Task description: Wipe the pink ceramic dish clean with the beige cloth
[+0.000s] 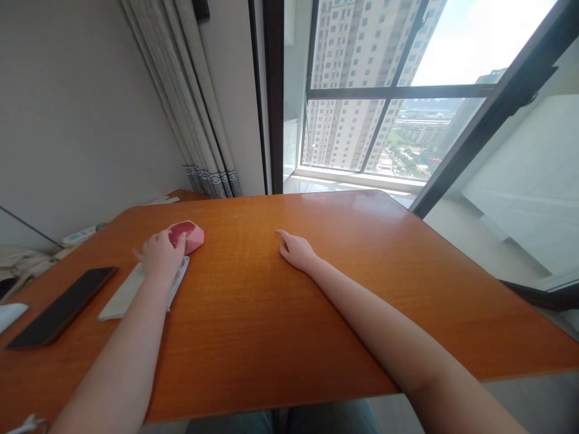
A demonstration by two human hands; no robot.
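My left hand point(161, 252) is at a pink, faceted, bowl-like container point(194, 238) on the left part of the wooden table. Its thumb lies over the near rim and the fingers reach round the container's left side, some of them blurred. Partly beneath my left forearm is a white pad or stack of paper point(124, 295), close in front of the container. My right hand point(296, 250) rests on the bare wood near the middle, holding nothing. Its index finger is stretched out to the left with the thumb apart below it; the other fingers are mostly hidden.
A dark flat slab point(63, 307) lies left of the paper on the table point(253, 337). A white object point(11, 314) sits at the left edge, and a white power strip point(79, 235) is beyond the table's left side. Behind stand a curtain point(199, 120) and a large window point(362, 132).
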